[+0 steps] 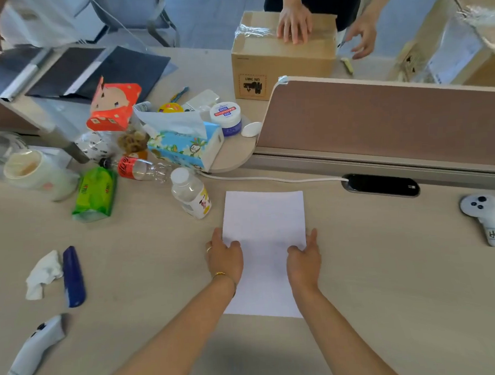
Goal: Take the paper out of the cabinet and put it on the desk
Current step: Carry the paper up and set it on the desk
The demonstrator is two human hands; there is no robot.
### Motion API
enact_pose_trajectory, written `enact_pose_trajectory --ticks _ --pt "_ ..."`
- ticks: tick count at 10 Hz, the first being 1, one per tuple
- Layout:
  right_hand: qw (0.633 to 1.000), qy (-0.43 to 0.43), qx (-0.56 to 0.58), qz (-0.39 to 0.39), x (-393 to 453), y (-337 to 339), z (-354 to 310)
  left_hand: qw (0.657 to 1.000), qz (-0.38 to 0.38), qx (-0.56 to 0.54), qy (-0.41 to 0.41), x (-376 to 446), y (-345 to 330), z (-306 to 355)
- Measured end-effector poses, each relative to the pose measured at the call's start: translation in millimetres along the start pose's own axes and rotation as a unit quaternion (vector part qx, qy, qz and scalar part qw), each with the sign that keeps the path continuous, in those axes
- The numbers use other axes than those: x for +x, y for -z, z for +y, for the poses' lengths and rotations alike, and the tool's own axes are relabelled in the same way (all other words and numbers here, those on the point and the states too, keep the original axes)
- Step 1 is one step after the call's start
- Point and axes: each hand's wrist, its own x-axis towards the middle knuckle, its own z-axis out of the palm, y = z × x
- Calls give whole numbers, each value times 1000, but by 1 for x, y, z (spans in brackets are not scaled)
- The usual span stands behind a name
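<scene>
A white sheet of paper lies flat on the light wooden desk, in the middle of the view. My left hand grips the sheet's left edge, thumb on top. My right hand grips the right edge the same way. No cabinet is in view.
Left of the paper stand a small white bottle, a green packet, a tissue box and other clutter. A blue case, a crumpled tissue and two white controllers lie around. Behind a brown divider, a person's hands rest on a cardboard box.
</scene>
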Motion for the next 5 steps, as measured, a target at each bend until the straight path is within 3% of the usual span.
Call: enact_pose_trajectory --ticks 4,5 --pt "994 16 -96 -39 11 -5 -12 996 -34 74 -27 15 -3 12" --pt "988 65 -130 -55 7 0 -13 992 -38 106 -50 11 1 12"
